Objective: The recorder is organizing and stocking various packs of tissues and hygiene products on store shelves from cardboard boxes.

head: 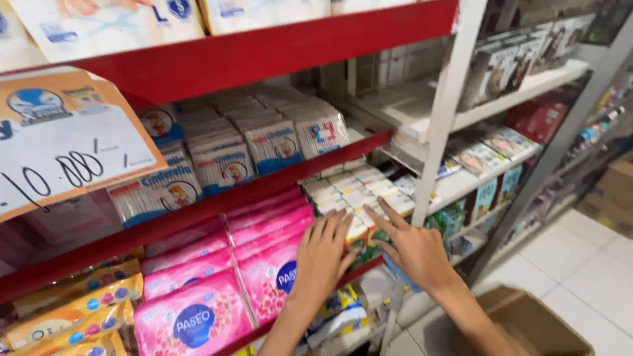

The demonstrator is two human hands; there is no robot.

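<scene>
While both hands reached into the red-edged shelf, saw the left hand laid flat, fingers spread and straight, its grip apart and closed on nothing. Lay across the seam between the pink tissue packs on the left and the stack of small white and green boxes on the right, fingertips touching the near end of that stack. Found the right hand just beside it on the right, also with the grip apart, index finger stretched out onto the near boxes and the other fingers loosely fanned. Held nothing in either hand. Could not tell whether the blue patch under the right palm was part of a package.

Noted the small boxes packed in tight rows running far into the shelf, right against the white upright post. Sat the pink packs in overlapping rows, leaning toward the aisle, with yellow and orange packs further left and low. Stood clear bags of cotton swabs on the shelf above, in rows, and hung a handwritten price card at the far left over them. Showed more boxed goods on white shelves to the right, well apart from the hands. Lay an open brown cardboard box on the tiled floor, near the right forearm.
</scene>
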